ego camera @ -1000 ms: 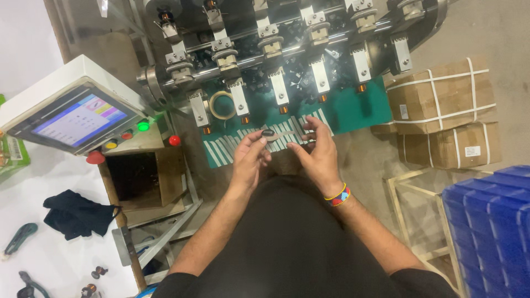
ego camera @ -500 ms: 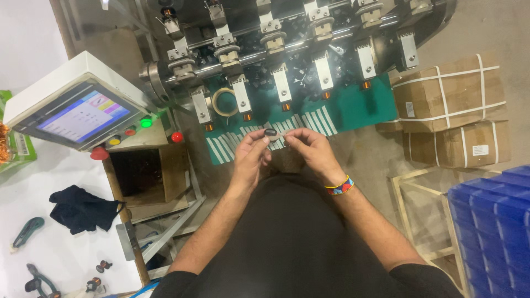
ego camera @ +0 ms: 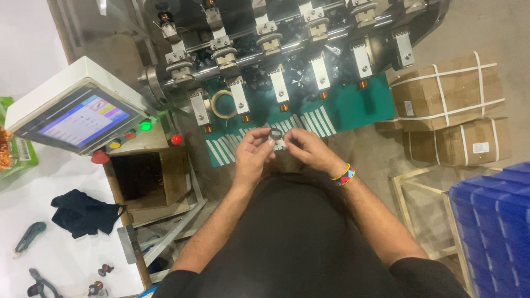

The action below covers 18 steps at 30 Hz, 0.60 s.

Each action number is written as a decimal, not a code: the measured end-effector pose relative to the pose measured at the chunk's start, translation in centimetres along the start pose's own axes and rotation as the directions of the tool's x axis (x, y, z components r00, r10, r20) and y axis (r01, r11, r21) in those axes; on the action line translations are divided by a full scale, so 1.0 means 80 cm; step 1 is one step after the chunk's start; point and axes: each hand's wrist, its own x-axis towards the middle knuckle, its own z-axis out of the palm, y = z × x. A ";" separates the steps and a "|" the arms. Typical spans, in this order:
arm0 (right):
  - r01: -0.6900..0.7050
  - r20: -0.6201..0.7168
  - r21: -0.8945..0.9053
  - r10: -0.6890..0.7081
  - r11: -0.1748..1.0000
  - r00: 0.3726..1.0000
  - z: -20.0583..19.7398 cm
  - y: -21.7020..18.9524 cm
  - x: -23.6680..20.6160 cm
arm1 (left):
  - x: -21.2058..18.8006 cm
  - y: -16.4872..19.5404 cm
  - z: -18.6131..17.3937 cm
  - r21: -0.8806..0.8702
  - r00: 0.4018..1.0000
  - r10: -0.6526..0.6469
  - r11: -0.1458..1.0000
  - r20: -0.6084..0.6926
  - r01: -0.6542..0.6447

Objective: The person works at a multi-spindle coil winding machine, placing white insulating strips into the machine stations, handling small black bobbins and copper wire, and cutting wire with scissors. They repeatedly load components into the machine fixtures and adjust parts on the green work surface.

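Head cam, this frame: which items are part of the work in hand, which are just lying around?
In use:
- left hand and right hand, both pinching a small dark ring part
- winding machine with green mat right ahead

Lying about:
- strapped cardboard boxes
- blue bins
- tape roll
- dark cloth
- hand tools
- touchscreen panel
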 end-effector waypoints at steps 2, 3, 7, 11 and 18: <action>-0.006 0.034 0.070 0.004 0.998 0.999 0.004 0.002 -0.006 | 0.005 -0.001 0.000 -0.030 0.999 -0.034 0.999 -0.022 0.033; 0.019 0.004 0.086 -0.019 0.996 1.000 0.006 0.002 -0.011 | 0.008 -0.001 0.000 -0.035 0.999 -0.025 0.999 -0.023 0.024; 0.042 -0.063 0.069 -0.037 0.997 0.997 0.009 0.003 -0.023 | 0.012 -0.003 -0.003 -0.023 0.997 0.005 1.000 -0.080 -0.007; -0.041 -0.129 0.064 0.049 0.997 0.990 0.019 0.012 -0.022 | 0.013 -0.006 0.000 -0.353 0.979 -0.197 0.920 -0.044 0.169; -0.150 -0.126 0.228 0.182 0.962 0.975 0.055 0.008 -0.034 | 0.016 -0.020 0.022 -0.426 0.969 -0.211 0.894 -0.126 0.139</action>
